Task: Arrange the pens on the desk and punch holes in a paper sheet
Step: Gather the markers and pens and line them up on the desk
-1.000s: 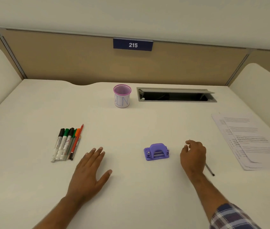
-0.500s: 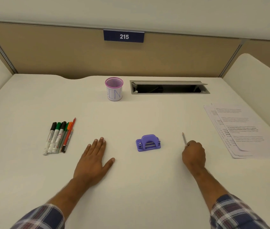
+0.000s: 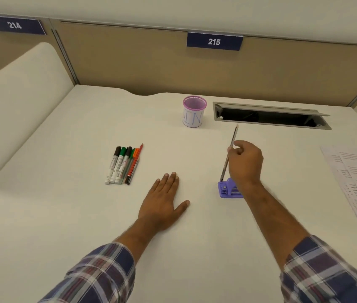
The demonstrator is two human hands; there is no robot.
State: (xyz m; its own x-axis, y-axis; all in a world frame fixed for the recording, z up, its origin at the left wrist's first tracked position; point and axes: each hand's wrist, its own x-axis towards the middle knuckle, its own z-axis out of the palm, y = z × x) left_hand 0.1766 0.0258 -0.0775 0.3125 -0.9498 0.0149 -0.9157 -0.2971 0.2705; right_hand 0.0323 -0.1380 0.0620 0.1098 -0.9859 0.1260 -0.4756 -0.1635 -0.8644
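Observation:
My right hand [image 3: 245, 164] grips a thin grey pen [image 3: 230, 153], lifted off the desk and pointing away from me, above the purple hole punch [image 3: 230, 190]. My wrist hides the punch's right side. My left hand [image 3: 163, 204] lies flat on the white desk [image 3: 64, 215], fingers straight, holding nothing. Several markers and pens [image 3: 124, 165] lie side by side in a neat row to its upper left. A stack of printed paper sheets [image 3: 356, 182] rests at the right edge.
A pink-rimmed pen cup [image 3: 194, 111] stands at the back of the desk. Right of it is an open cable tray slot [image 3: 269, 115]. Beige partition walls with number plates 214 and 215 close off the back.
My right hand picked the grey pen up from the desk by the papers and carried it left, over the hole punch. My left hand stayed flat. The view shifted right.

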